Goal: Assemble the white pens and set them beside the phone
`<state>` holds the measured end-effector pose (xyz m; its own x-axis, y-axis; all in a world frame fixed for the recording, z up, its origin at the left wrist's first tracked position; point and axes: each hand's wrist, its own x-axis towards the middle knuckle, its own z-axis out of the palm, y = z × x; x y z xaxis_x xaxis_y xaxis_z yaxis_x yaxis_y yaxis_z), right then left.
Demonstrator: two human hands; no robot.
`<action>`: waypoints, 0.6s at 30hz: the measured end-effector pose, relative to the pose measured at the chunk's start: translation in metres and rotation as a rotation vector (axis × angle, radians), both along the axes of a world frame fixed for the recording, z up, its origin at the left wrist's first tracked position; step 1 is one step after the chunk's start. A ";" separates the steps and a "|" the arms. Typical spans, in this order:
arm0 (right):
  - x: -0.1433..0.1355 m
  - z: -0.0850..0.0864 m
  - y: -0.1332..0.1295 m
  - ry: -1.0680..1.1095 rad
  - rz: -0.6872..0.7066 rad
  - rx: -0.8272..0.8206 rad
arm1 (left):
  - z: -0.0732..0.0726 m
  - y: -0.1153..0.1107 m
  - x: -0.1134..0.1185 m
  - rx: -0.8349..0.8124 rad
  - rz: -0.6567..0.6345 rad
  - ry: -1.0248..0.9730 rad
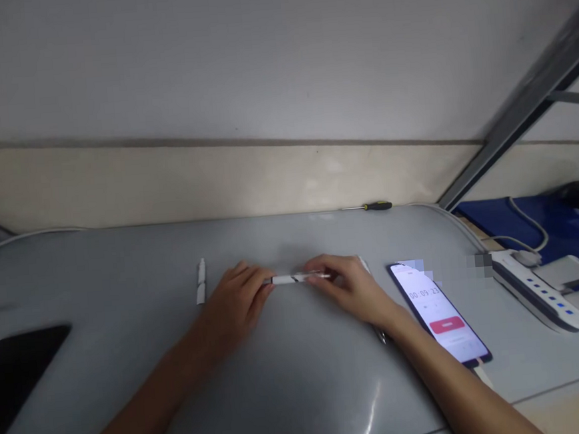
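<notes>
A white pen point(285, 279) with dark marks lies level between my two hands, just above or on the grey table. The fingers of my left hand point(245, 291) are closed round its left end. At its right end, my right hand point(347, 282) pinches a clear or shiny part, which its fingers partly cover. Left of my left hand is a white pen barrel piece point(201, 282), lying apart on the table. Another slim pen-like thing point(380, 335) with a shiny tip lies under my right hand and wrist, mostly hidden.
A phone point(440, 312) showing a running timer lies right of my right forearm, a cable at its lower end. Beyond it sits a white power strip point(540, 291) with plugs. A screwdriver point(377, 206) rests by the wall. A black object point(21, 372) lies at left.
</notes>
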<state>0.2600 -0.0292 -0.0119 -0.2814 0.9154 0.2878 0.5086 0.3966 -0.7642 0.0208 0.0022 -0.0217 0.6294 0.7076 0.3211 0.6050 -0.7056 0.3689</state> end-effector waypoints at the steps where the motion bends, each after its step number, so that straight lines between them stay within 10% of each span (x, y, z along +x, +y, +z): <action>1: 0.000 0.000 0.000 0.001 0.007 -0.003 | 0.000 0.000 0.000 -0.010 0.002 -0.004; 11: -0.004 0.006 -0.003 0.124 0.001 -0.269 | 0.002 -0.001 -0.001 0.013 -0.044 -0.018; 18: -0.004 -0.002 -0.001 0.145 -0.069 -0.005 | 0.004 0.000 -0.005 -0.197 0.029 0.006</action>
<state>0.2564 -0.0306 -0.0143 -0.1738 0.9327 0.3160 0.4182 0.3604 -0.8338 0.0163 0.0020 -0.0178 0.6091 0.7743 0.1716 0.6265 -0.6025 0.4945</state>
